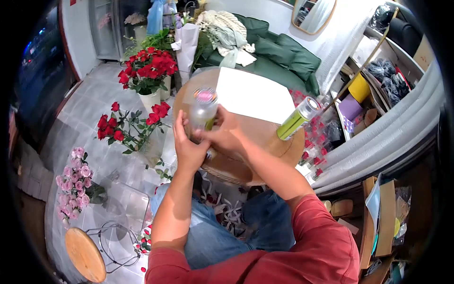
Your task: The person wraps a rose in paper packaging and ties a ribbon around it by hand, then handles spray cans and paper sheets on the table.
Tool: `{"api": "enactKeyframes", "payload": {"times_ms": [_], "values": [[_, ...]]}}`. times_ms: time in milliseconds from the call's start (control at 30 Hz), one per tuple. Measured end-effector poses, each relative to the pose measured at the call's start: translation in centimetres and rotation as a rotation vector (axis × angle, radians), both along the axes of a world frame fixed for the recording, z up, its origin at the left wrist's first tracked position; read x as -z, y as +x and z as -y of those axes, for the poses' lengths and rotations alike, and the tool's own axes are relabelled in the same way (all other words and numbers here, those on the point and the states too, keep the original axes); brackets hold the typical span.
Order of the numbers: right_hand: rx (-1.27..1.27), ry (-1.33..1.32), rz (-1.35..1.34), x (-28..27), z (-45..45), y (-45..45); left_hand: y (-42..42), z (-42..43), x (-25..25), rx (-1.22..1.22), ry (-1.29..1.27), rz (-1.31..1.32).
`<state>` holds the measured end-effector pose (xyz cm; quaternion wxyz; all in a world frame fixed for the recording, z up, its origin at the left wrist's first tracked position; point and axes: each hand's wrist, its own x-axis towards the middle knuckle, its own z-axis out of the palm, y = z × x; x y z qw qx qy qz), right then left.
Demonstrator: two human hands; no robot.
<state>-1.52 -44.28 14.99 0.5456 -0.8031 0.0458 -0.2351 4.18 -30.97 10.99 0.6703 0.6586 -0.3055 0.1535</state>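
Between my two hands stands a clear bottle (204,110) with a pink-and-white patterned top and some green low on its side, blurred by motion. My left hand (188,146) curves around its left and near side, thumb toward the base. From the right, my right hand (226,131) closes on its lower part. A second, green cylindrical container (294,124) with a clear upper end leans at the right side of the round table (243,124). Beyond the hands, a large white sheet (253,97) lies on the tabletop.
Red roses stand in a white bucket (150,100) and a clear vase (152,149) at left. Pink roses (74,183), a wooden stool (85,254) and a clear chair (124,203) are lower left. A green sofa (279,66) is behind; shelves (352,113) are right.
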Motion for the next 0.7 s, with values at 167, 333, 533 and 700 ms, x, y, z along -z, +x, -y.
{"api": "enactKeyframes", "payload": {"times_ms": [167, 333, 533, 700], "values": [[0.127, -0.524, 0.242, 0.1, -0.9, -8.0, -2.5, -0.7, -0.6, 0.314, -0.123, -0.356], [1.362, -0.580, 0.428, 1.1, 6.7, -16.1, -2.4, -1.5, 0.6, 0.307, -0.175, -0.380], [0.974, -0.292, 0.042, 1.1, 13.9, -16.0, -3.9, -0.9, -0.6, 1.064, -0.435, -0.667], [0.490, 0.006, 0.044, -2.7, 5.2, -14.6, -5.4, -1.5, -0.2, 1.339, -0.344, -0.530]]}}
